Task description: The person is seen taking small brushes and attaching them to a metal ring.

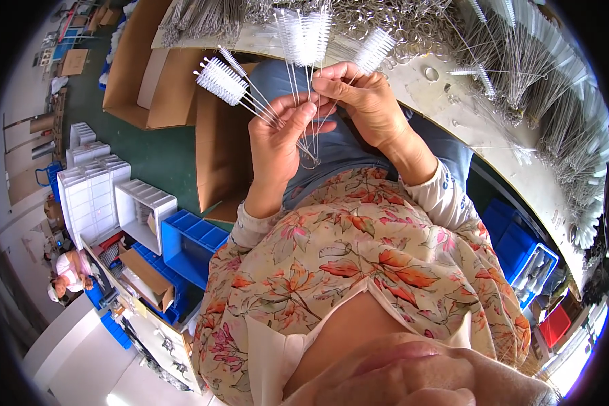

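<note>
Several white-bristled wire brushes [304, 37] fan out between my two hands, their thin wire stems meeting at a small metal ring [310, 162] below the fingers. My left hand [282, 132] is closed on the stems, thumb against fingers; a fatter brush [222, 81] and a slim one [232, 61] lean out to its left. With thumb and forefinger my right hand [365, 101] pinches stems near the middle of the bunch. One brush [375, 50] sticks out behind that hand, toward the upper right. Which exact stems each finger touches is hard to make out.
On the worktable [446, 111] lie a heap of loose metal rings [399, 30], one separate ring [432, 73] and a large pile of wire brushes [521, 74]. Cardboard boxes [216, 135] stand left of my knees. White crates [95, 193] and a blue crate [193, 243] sit farther left; another person [71, 271] is beyond.
</note>
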A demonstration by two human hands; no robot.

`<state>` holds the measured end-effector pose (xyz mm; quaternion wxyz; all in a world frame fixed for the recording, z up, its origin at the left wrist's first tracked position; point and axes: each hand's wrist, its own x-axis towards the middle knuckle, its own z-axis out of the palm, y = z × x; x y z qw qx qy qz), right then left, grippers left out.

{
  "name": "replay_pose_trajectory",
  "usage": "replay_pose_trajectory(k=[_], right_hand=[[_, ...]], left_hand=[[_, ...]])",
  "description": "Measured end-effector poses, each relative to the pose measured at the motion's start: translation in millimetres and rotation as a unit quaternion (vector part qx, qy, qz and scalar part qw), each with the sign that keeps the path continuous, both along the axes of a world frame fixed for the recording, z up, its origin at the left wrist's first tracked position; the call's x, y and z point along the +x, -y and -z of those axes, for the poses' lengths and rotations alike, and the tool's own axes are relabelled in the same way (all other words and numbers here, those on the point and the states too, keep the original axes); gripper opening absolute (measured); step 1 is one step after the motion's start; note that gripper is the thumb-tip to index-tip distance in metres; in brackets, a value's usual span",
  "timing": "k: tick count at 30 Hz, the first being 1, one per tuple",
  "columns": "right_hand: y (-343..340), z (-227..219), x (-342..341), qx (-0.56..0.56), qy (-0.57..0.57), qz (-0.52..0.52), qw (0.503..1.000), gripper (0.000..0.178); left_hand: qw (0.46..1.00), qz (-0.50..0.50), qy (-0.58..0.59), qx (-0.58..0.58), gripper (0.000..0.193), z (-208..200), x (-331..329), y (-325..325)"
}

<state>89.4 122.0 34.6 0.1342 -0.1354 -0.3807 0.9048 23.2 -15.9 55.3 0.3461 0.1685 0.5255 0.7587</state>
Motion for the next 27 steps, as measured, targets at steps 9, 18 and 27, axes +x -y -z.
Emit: replay_pose_trajectory(k=[9, 18, 27], right_hand=[[3, 1, -5, -0.064, -0.031, -0.031, 0.997, 0.016], [12, -5, -5, -0.035, -0.016, 0.013, 0.999, 0.015], [18, -5, 0, -0.032, -0.044, 0.019, 0.998, 0.014]], left_hand=[[0.999, -0.026, -0.019, -0.015, 0.018, 3, -3, 6], [0.999, -0.037, -0.019, -0.014, 0.018, 3, -2, 12], [0.999, -0.035, -0.011, 0.000, 0.019, 7, 0, 20]])
